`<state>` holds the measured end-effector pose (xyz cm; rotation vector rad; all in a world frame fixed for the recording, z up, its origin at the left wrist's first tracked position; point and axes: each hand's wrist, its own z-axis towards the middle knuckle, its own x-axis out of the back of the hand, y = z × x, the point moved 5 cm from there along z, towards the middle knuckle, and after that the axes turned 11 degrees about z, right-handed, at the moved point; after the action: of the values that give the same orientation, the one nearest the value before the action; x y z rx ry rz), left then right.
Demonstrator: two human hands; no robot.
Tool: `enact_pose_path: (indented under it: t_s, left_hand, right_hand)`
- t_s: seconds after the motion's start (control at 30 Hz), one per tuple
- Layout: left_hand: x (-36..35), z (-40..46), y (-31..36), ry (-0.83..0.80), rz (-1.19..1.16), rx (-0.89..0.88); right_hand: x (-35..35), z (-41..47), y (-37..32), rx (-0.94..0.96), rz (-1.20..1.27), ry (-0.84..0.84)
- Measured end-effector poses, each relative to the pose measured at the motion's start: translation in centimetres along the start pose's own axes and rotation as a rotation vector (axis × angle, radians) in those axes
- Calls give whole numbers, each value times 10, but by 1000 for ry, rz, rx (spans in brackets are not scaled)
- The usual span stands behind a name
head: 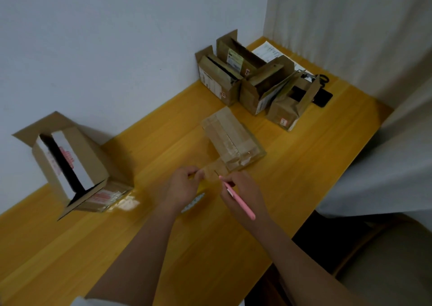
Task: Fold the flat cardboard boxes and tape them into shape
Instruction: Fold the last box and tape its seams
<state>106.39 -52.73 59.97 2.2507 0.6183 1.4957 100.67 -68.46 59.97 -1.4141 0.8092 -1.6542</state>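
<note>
One yellow wooden table (304, 165) fills most of my view, pushed into a corner between a pale wall (105, 48) at the far left and a white curtain (362, 37) at the right. Four small open boxes (254, 81) cluster at the far end, flaps up; I cannot tell what is in them. Papers (271, 51) and a dark flat object (323, 97) lie just behind that cluster. At the left, a bigger open box (70, 165) lies tipped on its side against the wall, its dark inside showing. Mid-table sits a taped box (231, 139), closed, with a clear tape strip (215, 168) running from its near end toward my hands. My left hand (184, 186) pinches the strip's end. My right hand (243, 193) grips a pink knife (238, 198), tip at the strip.
</note>
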Motion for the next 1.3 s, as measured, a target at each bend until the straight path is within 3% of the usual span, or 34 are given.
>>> enact_pose_path:
  t_s: [0.2, 0.33, 0.4, 0.47, 0.6, 0.7, 0.83, 1.0, 1.13, 1.2, 1.3]
  left_hand:
    - [1, 0, -1, -12, 17, 2]
    - [0, -1, -2, -40, -55, -20]
    - [1, -5, -3, -72, -101, -38]
    - [1, -4, -9, -83, -132, -45]
    - [0, 0, -14, -51, -146, -42]
    - [1, 3, -11, -32, -149, -44]
    - [0, 7, -25, -86, -95, 0]
    - [5, -2, -38, -156, 150, -15]
    - [34, -18, -67, -116, 512, 81]
    - [42, -24, -81, -89, 473, 125]
    - [39, -28, -76, -50, 138, 58]
  right_hand:
    - [-4, -26, 40, -66, -215, -257]
    - [-8, -43, 51, -149, -568, -432]
    - [-8, -43, 58, -190, -616, -492]
    - [-10, -41, 51, -169, -612, -491]
    - [-9, -18, 13, 111, -388, -227]
    - [-13, 12, 1, 217, -449, -176]
    - [-15, 20, 19, 132, -556, -294]
    - [-26, 5, 17, 268, -616, -366]
    - [1, 22, 34, 66, -535, -222]
    - [8, 31, 38, 76, -499, -210]
    - [6, 35, 15, 153, -529, -175]
